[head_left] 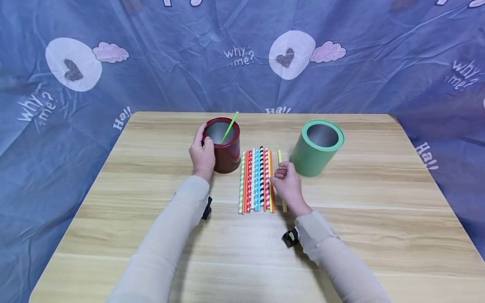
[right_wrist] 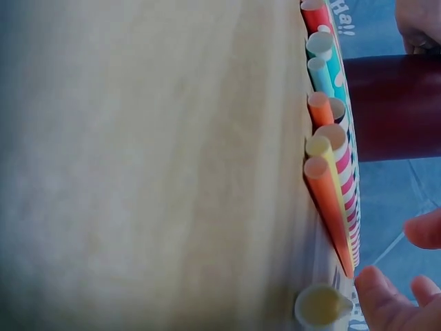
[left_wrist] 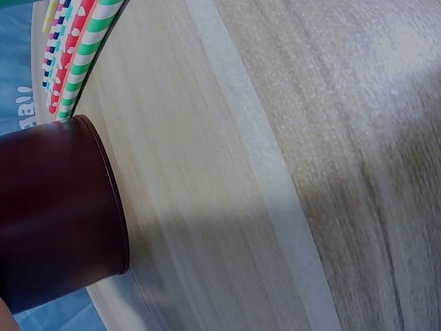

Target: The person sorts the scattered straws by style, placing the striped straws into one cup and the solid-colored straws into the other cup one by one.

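Observation:
My left hand (head_left: 202,155) grips the dark red can (head_left: 227,158) at its left side, fingers up by the rim. A bright green straw (head_left: 230,127) leans inside that can and pokes above the rim. My right hand (head_left: 289,185) is over a single yellow straw (head_left: 280,156), which lies apart at the right of a row of straws. Thumb and fingertips (right_wrist: 375,286) are spread apart in the right wrist view, close to the yellow straw's end, with nothing between them. The row holds several striped, dotted and plain paper straws (head_left: 257,181), side by side.
A green can (head_left: 312,158) stands upright just beyond my right hand, its mouth facing up. The wooden table (head_left: 113,210) ends at the back against a blue printed cloth (head_left: 212,75). Both wrists wear a small black device (head_left: 291,238).

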Available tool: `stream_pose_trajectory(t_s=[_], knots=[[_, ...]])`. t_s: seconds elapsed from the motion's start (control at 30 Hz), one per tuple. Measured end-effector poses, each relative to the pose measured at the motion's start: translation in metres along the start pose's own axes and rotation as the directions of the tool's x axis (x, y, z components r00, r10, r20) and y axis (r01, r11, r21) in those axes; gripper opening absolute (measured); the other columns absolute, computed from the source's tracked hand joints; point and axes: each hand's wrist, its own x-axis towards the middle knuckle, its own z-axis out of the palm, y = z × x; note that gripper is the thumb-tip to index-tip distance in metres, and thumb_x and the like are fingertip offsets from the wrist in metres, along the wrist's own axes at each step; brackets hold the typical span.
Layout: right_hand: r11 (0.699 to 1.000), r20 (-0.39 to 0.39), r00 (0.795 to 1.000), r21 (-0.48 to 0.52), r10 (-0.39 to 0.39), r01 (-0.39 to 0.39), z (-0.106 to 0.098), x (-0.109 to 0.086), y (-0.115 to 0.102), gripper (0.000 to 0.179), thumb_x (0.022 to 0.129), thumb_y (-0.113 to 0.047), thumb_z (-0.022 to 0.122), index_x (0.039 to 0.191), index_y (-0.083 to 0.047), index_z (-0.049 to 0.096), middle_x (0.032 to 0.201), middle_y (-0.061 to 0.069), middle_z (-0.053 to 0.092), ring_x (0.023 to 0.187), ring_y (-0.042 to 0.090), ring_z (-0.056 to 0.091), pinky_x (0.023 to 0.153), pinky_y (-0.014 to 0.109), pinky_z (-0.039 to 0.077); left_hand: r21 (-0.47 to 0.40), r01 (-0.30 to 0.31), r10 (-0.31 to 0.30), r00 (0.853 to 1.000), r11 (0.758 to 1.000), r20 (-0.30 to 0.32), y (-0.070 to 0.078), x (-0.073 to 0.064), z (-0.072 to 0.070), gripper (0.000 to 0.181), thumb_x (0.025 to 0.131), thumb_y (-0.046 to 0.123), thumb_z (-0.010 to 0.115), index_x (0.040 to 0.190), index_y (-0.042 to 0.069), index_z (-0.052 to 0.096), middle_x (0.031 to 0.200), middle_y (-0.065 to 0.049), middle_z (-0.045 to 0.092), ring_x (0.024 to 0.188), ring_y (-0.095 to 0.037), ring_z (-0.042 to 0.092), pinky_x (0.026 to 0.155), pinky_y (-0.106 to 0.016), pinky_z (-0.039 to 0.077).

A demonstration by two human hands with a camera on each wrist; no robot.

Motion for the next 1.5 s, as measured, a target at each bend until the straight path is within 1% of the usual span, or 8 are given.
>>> stream_pose_trajectory(t_s=[0.2, 0.47, 0.6, 0.83, 1.03, 1.23, 1.37, 1.5], knots=[[0.998, 0.022, 1.000, -0.054, -0.011, 0.013, -0.001, 0.005, 0.003, 0.052, 0.081, 0.000, 0.059, 0.129, -0.003, 0.038, 0.116, 0.017, 0.054, 0.107, 0.029, 0.053, 0.091, 0.037, 0.048, -0.004, -0.005, 0.005, 1.000, 1.000, 0.000, 0.000, 0.001, 0.000, 0.043, 0.087, 0.009, 0.042, 0.128, 0.014, 0.057, 0.126, -0.004, 0.059, 0.116, -0.015, 0.054, 0.097, -0.031, 0.043], [0.994, 0.054, 0.998, -0.106, 0.025, -0.019, -0.001, 0.009, 0.003, 0.055, 0.080, 0.003, 0.061, 0.130, -0.006, 0.038, 0.110, 0.013, 0.054, 0.097, 0.024, 0.055, 0.081, 0.031, 0.052, 0.013, -0.013, 0.013, 1.000, 1.000, -0.014, -0.001, 0.001, 0.000, 0.043, 0.087, 0.009, 0.042, 0.126, 0.015, 0.059, 0.124, -0.005, 0.060, 0.115, -0.015, 0.054, 0.097, -0.029, 0.042], [0.990, 0.060, 0.998, -0.138, 0.010, -0.001, 0.000, 0.012, 0.005, 0.055, 0.079, 0.005, 0.063, 0.128, -0.006, 0.040, 0.105, 0.012, 0.055, 0.092, 0.023, 0.057, 0.079, 0.030, 0.052, 0.013, -0.009, 0.009, 1.000, 1.000, -0.020, -0.001, 0.001, 0.000, 0.043, 0.087, 0.010, 0.043, 0.126, 0.017, 0.059, 0.124, -0.005, 0.060, 0.115, -0.015, 0.054, 0.097, -0.030, 0.043], [0.981, 0.090, 0.996, -0.191, -0.012, 0.029, 0.000, 0.016, 0.008, 0.052, 0.080, 0.004, 0.062, 0.126, -0.007, 0.041, 0.099, 0.012, 0.054, 0.089, 0.022, 0.055, 0.075, 0.029, 0.052, 0.009, 0.000, 0.000, 1.000, 1.000, -0.020, -0.002, 0.002, 0.000, 0.042, 0.087, 0.010, 0.044, 0.125, 0.017, 0.059, 0.123, -0.005, 0.061, 0.114, -0.014, 0.054, 0.096, -0.029, 0.043], [0.963, 0.114, 0.993, -0.268, 0.027, 0.004, 0.000, 0.020, 0.004, 0.048, 0.081, 0.002, 0.061, 0.124, -0.009, 0.041, 0.093, 0.009, 0.053, 0.081, 0.021, 0.052, 0.066, 0.028, 0.049, 0.009, 0.005, -0.005, 1.000, 1.000, 0.001, -0.003, 0.004, 0.000, 0.043, 0.087, 0.011, 0.044, 0.126, 0.017, 0.058, 0.125, -0.004, 0.059, 0.115, -0.013, 0.053, 0.097, -0.029, 0.043], [0.943, 0.131, 0.988, -0.332, 0.076, -0.029, 0.002, 0.023, -0.002, 0.043, 0.079, -0.003, 0.064, 0.116, -0.008, 0.043, 0.089, 0.009, 0.053, 0.074, 0.020, 0.052, 0.061, 0.027, 0.046, 0.005, -0.022, 0.022, 1.000, 1.000, -0.021, -0.001, 0.005, -0.001, 0.043, 0.086, 0.008, 0.044, 0.126, 0.015, 0.059, 0.125, -0.005, 0.060, 0.116, -0.014, 0.054, 0.097, -0.029, 0.043], [0.916, 0.100, 0.989, -0.397, 0.106, -0.058, 0.004, 0.026, -0.005, 0.042, 0.074, -0.007, 0.070, 0.108, -0.007, 0.045, 0.094, 0.011, 0.053, 0.078, 0.022, 0.051, 0.064, 0.028, 0.045, 0.008, -0.013, 0.013, 1.000, 1.000, -0.010, -0.001, 0.004, -0.001, 0.043, 0.086, 0.008, 0.044, 0.126, 0.014, 0.059, 0.126, -0.004, 0.059, 0.117, -0.013, 0.053, 0.097, -0.028, 0.043], [0.889, 0.083, 0.988, -0.450, 0.133, -0.082, 0.006, 0.031, -0.008, 0.043, 0.071, -0.010, 0.072, 0.104, -0.005, 0.045, 0.098, 0.012, 0.052, 0.085, 0.024, 0.052, 0.067, 0.029, 0.047, 0.002, -0.006, 0.006, 1.000, 1.000, -0.013, -0.004, 0.004, 0.000, 0.043, 0.086, 0.009, 0.044, 0.126, 0.016, 0.059, 0.125, -0.004, 0.060, 0.116, -0.013, 0.053, 0.097, -0.028, 0.043]])
